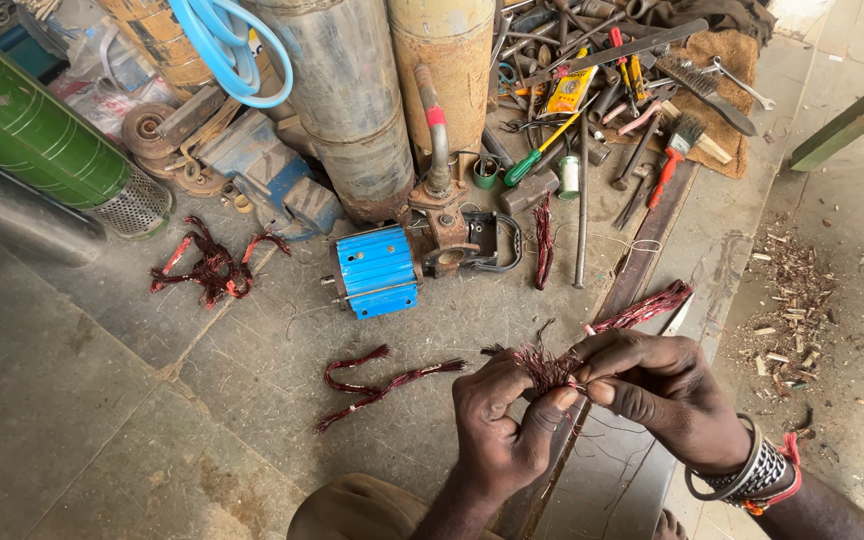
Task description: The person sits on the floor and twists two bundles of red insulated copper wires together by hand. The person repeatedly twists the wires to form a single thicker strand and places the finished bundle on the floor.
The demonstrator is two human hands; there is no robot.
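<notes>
- Rough concrete floor (102, 400) carries everything, with big rusty cylinders (352, 100) and a heap of hand tools (612, 90) well beyond the fingertips
- Blue-cased motor (377, 270) lies ahead of the fingers, apart from them
- Loose reddish wire strands (382, 380) lie on the floor just left of the left hand's knuckles
- Left hand (502, 420) and right hand (652, 385) both pinch a tuft of copper winding wire (547, 368), thumbs and forefingers closed on it, its tail (642, 308) running out past the right fingers
- I judge the tuft light, springy and prickly at its cut ends; best gripped at the bundled middle
</notes>
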